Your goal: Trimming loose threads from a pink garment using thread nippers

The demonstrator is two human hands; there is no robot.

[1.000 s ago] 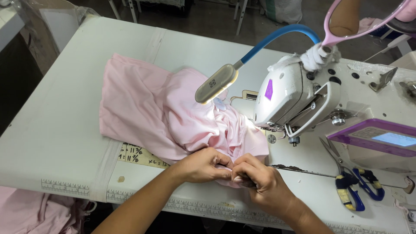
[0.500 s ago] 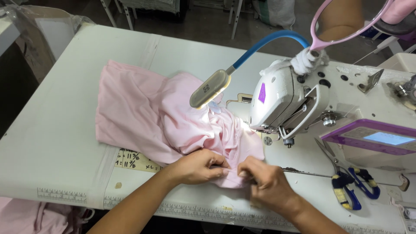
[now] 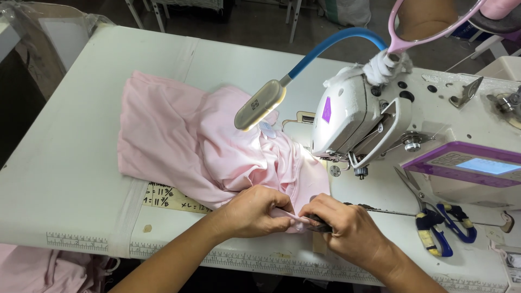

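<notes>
Both hands, left hand (image 3: 254, 210) and right hand (image 3: 347, 228), are pinching the crumpled pale-pink garment's (image 3: 206, 146) edge just before the sewing machine (image 3: 391, 119).

Both forearms come up from the bottom edge of the frame and meet at lower centre. The left hand (image 3: 251, 211) lies palm down, fingers curled and pinching at the tips. The right hand (image 3: 347, 230) sits just beside it, knuckles up, fingers closed, fingertips nearly touching the left's.

Soft matt pink cloth (image 3: 179, 141) — smooth white table (image 3: 70, 163) — glossy enamelled sewing machine (image 3: 380, 108).
</notes>
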